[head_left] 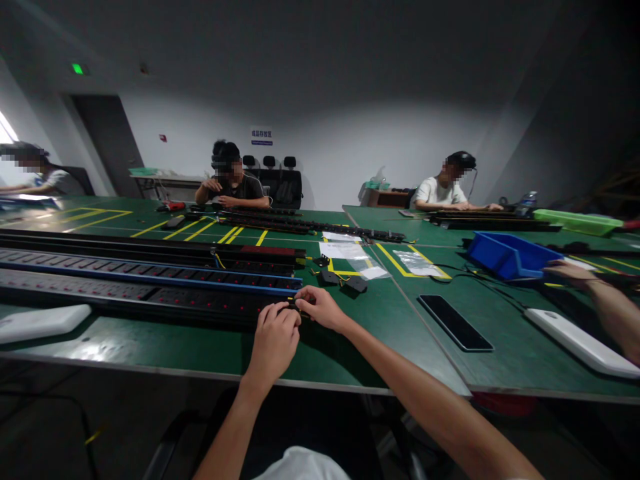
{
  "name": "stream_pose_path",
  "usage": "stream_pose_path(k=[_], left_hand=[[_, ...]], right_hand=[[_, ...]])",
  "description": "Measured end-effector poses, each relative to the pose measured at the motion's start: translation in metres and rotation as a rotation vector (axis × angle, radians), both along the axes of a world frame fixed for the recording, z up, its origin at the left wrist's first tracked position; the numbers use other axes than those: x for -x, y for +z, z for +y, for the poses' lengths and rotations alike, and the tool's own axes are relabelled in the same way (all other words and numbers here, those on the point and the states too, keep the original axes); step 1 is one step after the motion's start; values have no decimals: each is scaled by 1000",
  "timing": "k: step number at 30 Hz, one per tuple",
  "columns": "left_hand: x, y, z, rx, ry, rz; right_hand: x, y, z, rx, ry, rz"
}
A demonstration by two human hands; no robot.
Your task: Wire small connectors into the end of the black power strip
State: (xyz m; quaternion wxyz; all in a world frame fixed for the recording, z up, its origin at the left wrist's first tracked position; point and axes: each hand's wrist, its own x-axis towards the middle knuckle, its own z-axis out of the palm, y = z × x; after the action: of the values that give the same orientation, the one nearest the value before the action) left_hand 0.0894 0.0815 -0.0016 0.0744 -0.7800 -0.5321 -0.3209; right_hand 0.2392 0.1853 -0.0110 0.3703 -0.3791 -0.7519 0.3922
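Pale wall (pixel 340 140), dim light; grey door (pixel 105 143), green lit sign (pixel 77 69) above; black chairs (pixel 289 183).

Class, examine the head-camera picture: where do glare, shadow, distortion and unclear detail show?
In the head view, glare whitens the green table near the white case at left, and shadow darkens it below the right hand; in the head view, the door leans, suggesting lens distortion, the upper right corner is dark, and detail beside the left hand's fingertips is too small to make out.
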Motion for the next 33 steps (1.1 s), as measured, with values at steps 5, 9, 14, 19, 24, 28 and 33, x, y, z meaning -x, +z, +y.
stream_pose_path(k=[5,9,14,19,24,28,33], left_hand=[[0,0,0,3,2,2],[0,0,0,1,2,-4],[-1,0,0,2,6,1],[-1,0,1,19,19,5],[0,-1,1,10,14,5],[-1,0,1,11,19,7],[-1,0,0,17,17,7]], right_hand=[[0,-1,0,-6,-3,-8],[0,-2,1,-1,-2,-5],[0,-3,2,-13,-4,-7],[0,-2,1,-51,-18,-16],[0,-1,0,-56,-20,-18],[0,-1,0,-49,-16,-14],[0,-1,0,-27,-13,-13]])
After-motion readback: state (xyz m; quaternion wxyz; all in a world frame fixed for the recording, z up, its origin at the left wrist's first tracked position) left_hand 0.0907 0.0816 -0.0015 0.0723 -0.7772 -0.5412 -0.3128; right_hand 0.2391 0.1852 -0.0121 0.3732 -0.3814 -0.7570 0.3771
